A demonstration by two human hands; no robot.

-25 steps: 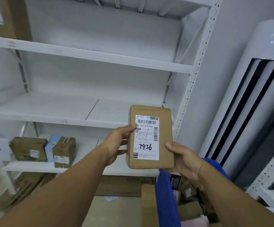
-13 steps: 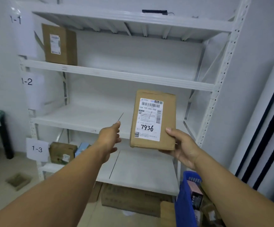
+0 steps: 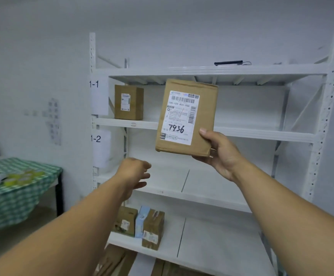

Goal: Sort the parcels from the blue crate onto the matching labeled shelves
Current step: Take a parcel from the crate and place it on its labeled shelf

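My right hand [image 3: 221,154] grips a flat brown cardboard parcel [image 3: 204,120] by its lower right corner and holds it upright in front of the white shelf rack [image 3: 231,133]. Its white label shows a barcode and the handwritten number 7936. My left hand [image 3: 135,173] hovers lower left of the parcel, fingers loosely spread, holding nothing. Paper signs on the rack's left post read 1-1 [image 3: 94,84] and 1-2 [image 3: 96,138]. One brown box [image 3: 128,102] stands on the 1-1 shelf. The blue crate is out of view.
Three small parcels [image 3: 142,224] stand on the lower shelf at left. Flattened cardboard [image 3: 114,261] lies under the rack. A table with a green checked cloth [image 3: 16,188] stands at left. A dark bar [image 3: 228,62] lies on the top shelf.
My left hand let go of the parcel and dropped away. My right hand raised the parcel toward the upper shelves while my view swung up and left, losing the blue crate.
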